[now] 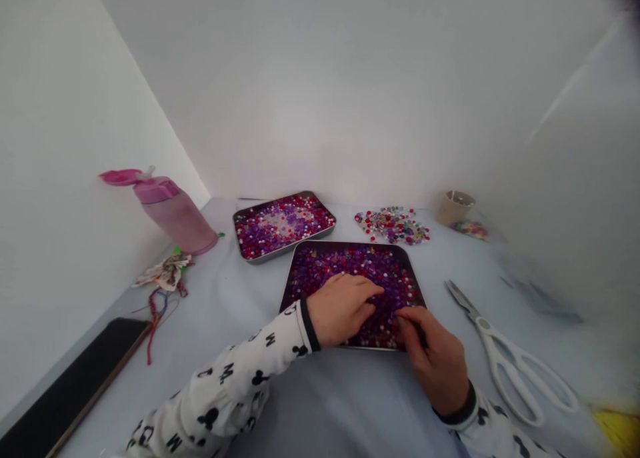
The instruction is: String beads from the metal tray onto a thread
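Note:
A dark metal tray (293,278) full of purple, red and clear beads (370,263) lies in front of me. Across its middle reaches my left hand (340,309), palm down, with fingers stretched out and the thumb apart over the beads. My right hand (436,358) is at the tray's front right corner, thumb and forefinger pinched together just above the beads. Whatever sits between those fingertips is too small to make out. A second tray (285,249) of purple, red and pale beads stands behind, to the left.
A loose bead pile (395,226) lies at the back, near a brown cup (453,209) and small colourful pieces (471,229). White-handled scissors (500,351) rest at right. Leftward are a pink bottle (180,221) with its lid up, crumpled paper (167,273), coloured cords (156,311) and a black flat object (75,385).

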Motion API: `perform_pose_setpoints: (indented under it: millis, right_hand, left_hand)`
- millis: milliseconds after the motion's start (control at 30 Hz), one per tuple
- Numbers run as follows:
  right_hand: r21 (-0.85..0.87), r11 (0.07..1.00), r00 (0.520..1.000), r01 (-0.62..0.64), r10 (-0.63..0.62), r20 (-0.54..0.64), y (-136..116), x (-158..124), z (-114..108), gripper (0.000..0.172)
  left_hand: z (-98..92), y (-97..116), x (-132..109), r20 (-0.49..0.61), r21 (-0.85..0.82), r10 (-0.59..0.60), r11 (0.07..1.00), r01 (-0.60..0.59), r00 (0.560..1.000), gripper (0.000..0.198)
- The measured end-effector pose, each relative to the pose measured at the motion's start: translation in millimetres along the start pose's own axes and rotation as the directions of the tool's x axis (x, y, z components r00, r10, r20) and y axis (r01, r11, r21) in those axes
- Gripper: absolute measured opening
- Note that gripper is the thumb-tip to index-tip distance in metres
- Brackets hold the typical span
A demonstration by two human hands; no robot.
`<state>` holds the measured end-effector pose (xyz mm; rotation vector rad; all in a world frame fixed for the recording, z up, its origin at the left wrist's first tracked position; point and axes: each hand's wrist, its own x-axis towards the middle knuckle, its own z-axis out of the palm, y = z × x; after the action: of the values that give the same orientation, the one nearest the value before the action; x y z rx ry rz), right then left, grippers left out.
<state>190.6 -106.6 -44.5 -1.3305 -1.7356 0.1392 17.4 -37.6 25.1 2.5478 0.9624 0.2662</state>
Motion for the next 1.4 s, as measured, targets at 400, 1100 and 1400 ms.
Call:
perform_pose_setpoints:
  millis: [400,1100,1400]
  right_hand:
    - [0.098,0.991,0.996,-0.094,0.093,0.011,-2,0,-1,0.015]
    - [0.045,0.993,0.994,-0.106,0.106,0.013,-1,2,-2,0.014]
    - [0.077,0.996,0.999,-0.046,0.045,0.016,-7,9,-4,0.015]
  left_hand:
    - [-18.1,-90,9,-0.260,0.218,-0.334,0.894,0.392,0.906,0.023]
    - [-17.2,-36,15,-0.215,-0.227,-0.155,0.968,0.105,0.964,0.015]
    - [7.3,-7,19,0.152,-0.843,-0.133,0.499,0.199,0.979,0.018]
